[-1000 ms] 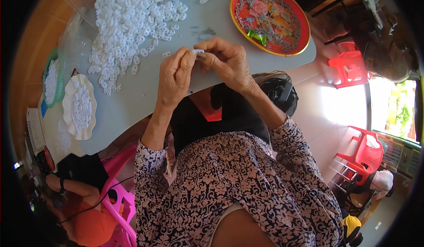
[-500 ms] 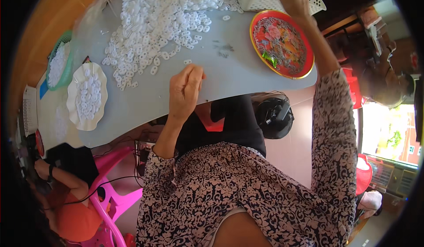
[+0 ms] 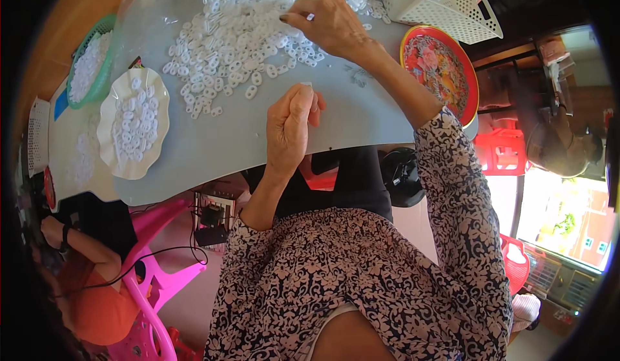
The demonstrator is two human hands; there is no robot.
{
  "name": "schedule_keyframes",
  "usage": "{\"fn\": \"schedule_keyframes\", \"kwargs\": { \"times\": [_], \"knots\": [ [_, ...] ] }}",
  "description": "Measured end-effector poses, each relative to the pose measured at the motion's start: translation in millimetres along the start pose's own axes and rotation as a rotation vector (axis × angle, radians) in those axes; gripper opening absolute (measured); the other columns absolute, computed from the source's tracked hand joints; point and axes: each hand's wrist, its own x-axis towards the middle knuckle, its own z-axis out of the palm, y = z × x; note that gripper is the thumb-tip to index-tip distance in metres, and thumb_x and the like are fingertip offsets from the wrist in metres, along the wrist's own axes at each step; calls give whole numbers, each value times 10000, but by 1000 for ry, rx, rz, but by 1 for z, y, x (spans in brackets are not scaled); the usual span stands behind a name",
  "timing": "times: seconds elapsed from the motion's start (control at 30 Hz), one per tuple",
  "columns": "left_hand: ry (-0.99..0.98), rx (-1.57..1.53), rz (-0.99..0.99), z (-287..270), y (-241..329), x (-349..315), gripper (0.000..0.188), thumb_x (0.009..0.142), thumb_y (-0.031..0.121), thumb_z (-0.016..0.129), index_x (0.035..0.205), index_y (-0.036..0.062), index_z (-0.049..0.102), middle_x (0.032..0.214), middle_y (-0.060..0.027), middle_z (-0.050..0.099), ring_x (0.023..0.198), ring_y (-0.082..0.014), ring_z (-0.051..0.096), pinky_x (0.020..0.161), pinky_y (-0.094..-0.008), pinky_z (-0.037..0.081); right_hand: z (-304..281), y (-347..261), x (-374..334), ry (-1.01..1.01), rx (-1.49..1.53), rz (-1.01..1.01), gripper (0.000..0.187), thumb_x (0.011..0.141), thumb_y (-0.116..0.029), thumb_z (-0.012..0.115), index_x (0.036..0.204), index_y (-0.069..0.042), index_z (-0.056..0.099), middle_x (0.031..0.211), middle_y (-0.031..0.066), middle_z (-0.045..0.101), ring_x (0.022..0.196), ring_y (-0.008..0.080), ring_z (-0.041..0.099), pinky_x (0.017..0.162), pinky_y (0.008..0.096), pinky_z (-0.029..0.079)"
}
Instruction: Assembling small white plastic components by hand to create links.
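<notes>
A large heap of small white oval plastic pieces with two holes (image 3: 226,44) spreads over the far side of the grey table (image 3: 213,148). At its near right edge, my right hand (image 3: 332,26) reaches in with thumb and fingers pinched. One white piece shows between them. My left hand (image 3: 289,125) is closed in a fist above the table's front edge, nearer to me. A white speck shows by its thumb tip; whatever its fingers hold is hidden. A small cluster of thin metal bits (image 3: 357,75) lies under my right forearm.
A red, gold-rimmed tray (image 3: 470,70) with metal bits stands right, before a white perforated basket (image 3: 445,12). Left are a scalloped cream plate (image 3: 161,125) and a green basket (image 3: 103,86), both with white pieces. Another person's arm (image 3: 90,245) and a pink chair (image 3: 155,283) are lower left.
My right hand has moved left from the white basket to the heap of pieces. My left hand stays closed in nearly the same place. The whole view has shifted slightly.
</notes>
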Motion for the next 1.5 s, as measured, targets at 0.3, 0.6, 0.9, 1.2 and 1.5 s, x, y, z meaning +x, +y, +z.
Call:
{"fn": "schedule_keyframes", "kwargs": {
  "times": [0.3,0.6,0.9,1.2,1.5],
  "knots": [
    [34,-83,-16,1,-4,1,396,966,273,384,669,23,461,611,-31,444,676,-133,478,643,-269,376,24,-1,25,153,38,-170,251,799,-277,612,981,-111,662,900,157,622,888,325,602,791,407,484],
    [13,-56,-27,-3,-6,2,391,965,274,363,685,24,472,628,-39,464,715,-147,489,687,-272,382,5,-4,-3,-111,73,-308,130,810,-147,640,904,-70,685,880,108,667,739,215,643,693,303,521],
    [74,87,5,-4,-12,7,323,929,278,440,788,5,540,853,-49,582,736,-110,468,681,-248,367,-29,52,-26,57,101,-178,120,751,-134,618,813,-60,689,772,117,667,680,245,639,680,325,508],
    [36,252,-61,-10,-8,4,314,893,297,510,802,11,601,822,-7,568,646,-51,379,597,-210,317,-42,49,-65,-171,-60,-158,114,768,-53,618,848,-4,682,868,120,669,769,235,643,732,319,515],
    [28,232,-48,-10,-12,7,272,902,261,522,762,35,581,782,17,573,652,-44,382,604,-203,331,-23,40,-74,-168,-265,-122,109,791,-89,581,826,-35,668,739,130,634,717,295,623,697,379,499]
  ]
}}
